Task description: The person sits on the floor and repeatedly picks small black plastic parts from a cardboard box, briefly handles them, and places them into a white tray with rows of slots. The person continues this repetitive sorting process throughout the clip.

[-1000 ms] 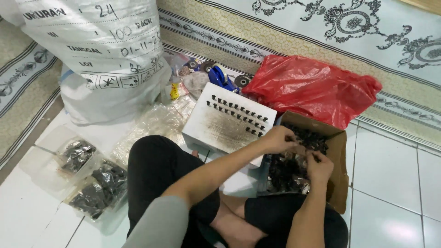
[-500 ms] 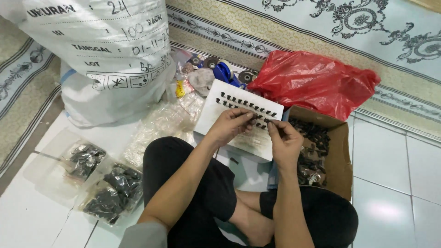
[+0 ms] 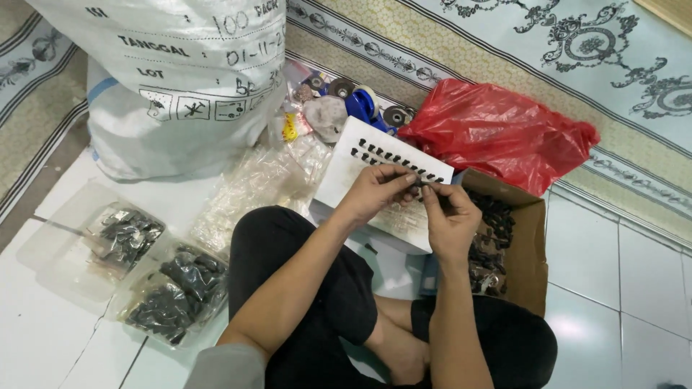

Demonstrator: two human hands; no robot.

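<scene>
While both hands, left point(image 3: 375, 193) and right point(image 3: 448, 216), pinch one tiny dark part point(image 3: 420, 184) mid-frame over the white card point(image 3: 344, 167), a slip could drop it.

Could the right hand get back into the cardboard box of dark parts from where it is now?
Probably yes. The right hand is held over the white tray, right beside the cardboard box, whose top is open with flaps folded out. Nothing lies between them; the red plastic bag sits behind the box.

Head-worn view, steeply downward (close) over lap and floor point(image 3: 43, 338)
</scene>
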